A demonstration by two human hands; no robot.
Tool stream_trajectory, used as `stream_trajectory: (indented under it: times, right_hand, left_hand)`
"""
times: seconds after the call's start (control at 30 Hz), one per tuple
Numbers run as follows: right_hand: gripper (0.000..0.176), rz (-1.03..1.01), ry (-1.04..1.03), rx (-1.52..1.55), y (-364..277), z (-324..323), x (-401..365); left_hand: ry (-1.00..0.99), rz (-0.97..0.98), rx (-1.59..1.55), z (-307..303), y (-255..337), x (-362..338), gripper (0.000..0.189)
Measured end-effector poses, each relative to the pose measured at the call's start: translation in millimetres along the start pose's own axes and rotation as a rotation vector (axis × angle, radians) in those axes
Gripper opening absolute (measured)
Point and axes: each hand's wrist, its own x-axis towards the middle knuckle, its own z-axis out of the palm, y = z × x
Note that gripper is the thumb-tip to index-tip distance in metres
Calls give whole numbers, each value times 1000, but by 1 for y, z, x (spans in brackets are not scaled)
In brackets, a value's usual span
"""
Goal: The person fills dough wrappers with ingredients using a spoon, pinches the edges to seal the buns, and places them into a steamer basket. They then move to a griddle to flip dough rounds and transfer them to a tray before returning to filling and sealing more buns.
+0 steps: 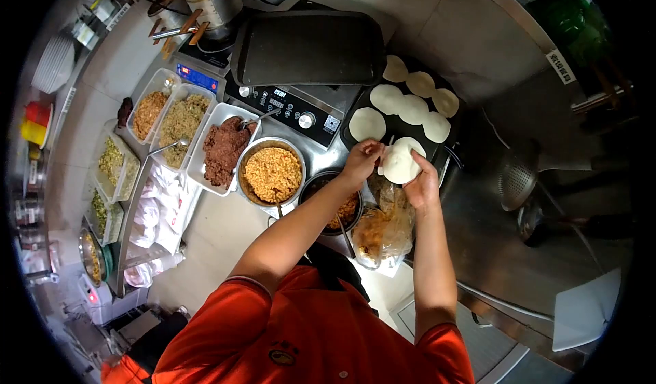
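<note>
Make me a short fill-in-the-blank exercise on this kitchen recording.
The left hand and right hand, at the raised dough, wear ____ gloves.
____ flat dough rounds lie on the black griddle.
Unlike the rectangular white tub, the metal bowl of yellow filling is ____ in shape.
In the picture, the black tray is to the griddle's ____ side.

Missing words: no; seven; round; left.

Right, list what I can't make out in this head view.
Head view:
Part of the right hand: hidden behind the dough round.
Part of the dark pot: the left arm crosses it.
Much of the cooktop: covered by the black tray.
Shirt badge lettering: too small.
Contents of the plastic bag: unclear through creased plastic.
</note>
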Motion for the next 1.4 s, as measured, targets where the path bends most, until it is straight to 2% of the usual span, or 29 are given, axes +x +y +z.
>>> stream_trajectory:
  times: [0.07,0.1,0.17,0.3,0.37,0.4,0.47,0.6,0.67,0.7,0.77,0.8,0.87,0.9,1.0,1.07,1.13,1.17,1.2,1.23,1.27,1.33,1.4]
  right_hand:
    - [34,10,-12,5,0,-4,1]
    - [35,21,-23,9,0,-6,0]
    - [36,31,-8,17,1,-8,-1]
    - [36,58,-42,54,2,-5,-6]
    - [38,55,-44,32,1,-3,-9]
    - [39,54,-49,9,1,-4,-9]
    - [39,54,-48,12,0,-6,-8]
    - [39,84,-117,93,-5,-4,-13]
    - [40,46,-131,150,-7,-3,-18]
    - [40,8,-145,208,-9,-2,-22]
    - [41,-33,-168,214,-14,-4,-34]
    - [42,-73,-188,221,-16,-4,-43]
    - [43,-127,-115,278,-15,-7,-62]
    - [43,-129,-99,293,-13,-10,-72]
    - [44,-155,-45,302,-3,-18,-103]
    - [43,-162,-44,272,3,-22,-119]
    - [42,-148,-37,268,11,-20,-128]
    - [41,-128,52,167,20,-27,-126]
    - [39,-106,140,67,25,-25,-129]
    - [37,-114,122,-4,30,-6,-135]
    - [36,-78,60,5,45,-16,-128]
    - [36,35,65,-70,62,17,-133]
    - [37,147,-42,-194,90,40,-128]
  left_hand:
    - [140,78,28,-2,-6,4,16]
    - [139,77,28,1,-2,0,16]
    - [226,-65,-193,6,8,-6,17]
    - [282,-139,-153,20,26,-14,16]
    - [49,127,90,14,16,-10,12]
    - [45,126,92,11,11,-9,12]
    - [12,243,242,5,3,-5,10]
    - [64,289,481,-9,-10,3,11]
    - [312,255,262,-9,-18,8,4]
    - [312,256,261,-1,-2,0,4]
    - [347,-151,-243,24,46,-23,18]
    - [345,-148,-243,18,32,-16,18]
    - [253,137,40,3,-13,6,45]
    - [263,200,152,7,-10,5,52]
    - [233,230,214,19,-10,8,51]
    - [98,190,134,26,-7,14,54]
    - [191,286,257,39,2,7,45]
    - [193,282,260,39,6,-1,45]
    - [212,392,403,35,10,-10,40]
    - [230,510,550,30,17,-16,37]
    - [143,379,216,25,18,-31,36]
    - [-149,-364,92,-20,52,-80,38]
    - [-29,-417,58,-17,103,-165,38]
